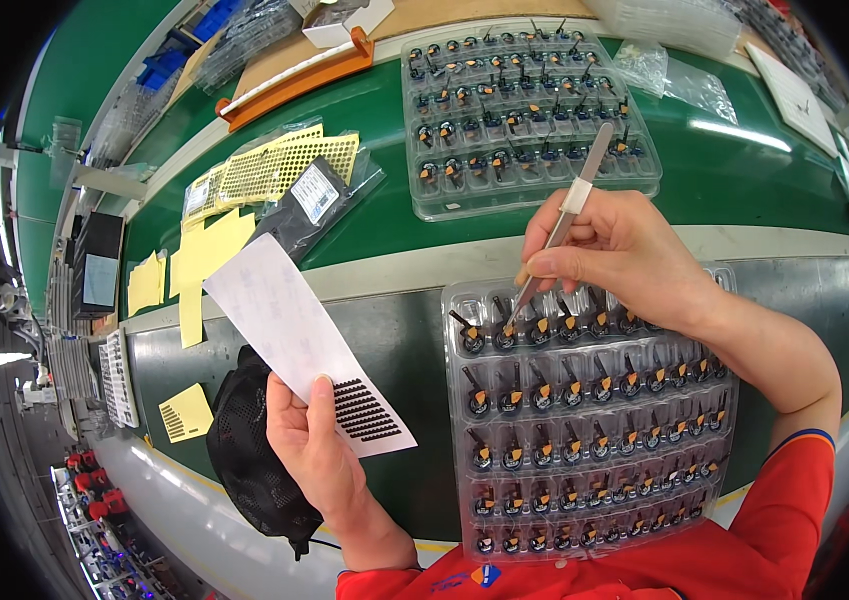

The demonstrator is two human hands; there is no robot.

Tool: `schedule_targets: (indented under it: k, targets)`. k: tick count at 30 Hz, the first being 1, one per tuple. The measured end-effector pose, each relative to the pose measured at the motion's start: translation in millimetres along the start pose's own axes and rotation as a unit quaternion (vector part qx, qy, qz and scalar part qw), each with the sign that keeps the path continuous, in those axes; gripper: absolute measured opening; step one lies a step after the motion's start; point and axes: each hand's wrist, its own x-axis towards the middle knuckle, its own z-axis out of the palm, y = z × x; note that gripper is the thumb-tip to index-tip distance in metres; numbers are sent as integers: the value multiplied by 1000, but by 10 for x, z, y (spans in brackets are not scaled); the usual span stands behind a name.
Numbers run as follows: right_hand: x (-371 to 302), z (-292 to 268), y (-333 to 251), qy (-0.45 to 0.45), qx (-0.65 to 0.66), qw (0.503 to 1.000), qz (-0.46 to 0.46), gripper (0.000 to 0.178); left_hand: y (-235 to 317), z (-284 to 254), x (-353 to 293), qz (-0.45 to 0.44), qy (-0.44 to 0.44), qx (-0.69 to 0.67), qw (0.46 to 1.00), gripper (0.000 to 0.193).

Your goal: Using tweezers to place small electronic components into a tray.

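My left hand (317,440) grips a white backing sheet (290,320) by its lower part, thumb on top. Rows of small black strips (365,410) are stuck near the sheet's lower end. In my right hand (605,245) is a pair of metal tweezers (573,205) with a pale wrap round its middle, held like a pen. The tweezer tips point down at a part in the top row of the near clear plastic tray (462,460). That tray holds rows of small round dark parts (542,398) with black stems and orange patches. Whether the tips touch or hold anything, I cannot tell.
A second clear tray (445,207) of similar parts lies farther back. Yellow sheets (215,250), a dark labelled bag (317,205) and an orange rack (295,80) are at the left. A black mesh bag (250,460) sits beside my left forearm; a white board (790,95) lies far right.
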Motion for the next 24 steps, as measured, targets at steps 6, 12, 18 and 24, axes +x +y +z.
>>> schedule_targets:
  k: [6,12,18,24]
  targets:
    - [-6,6,-18,-1,-4,1000,3,4,14,12,-6,6,5,5,1000,27]
    - [-13,15,-19,2,-15,1000,2,4,6,7,0,7,5,6,1000,28]
    - [-27,23,-14,3,-18,1000,-9,4,-8,-10,9,5,4,4,1000,28]
    - [-67,40,-35,15,-89,994,-67,5,-2,3,11,5,3,1,1000,28]
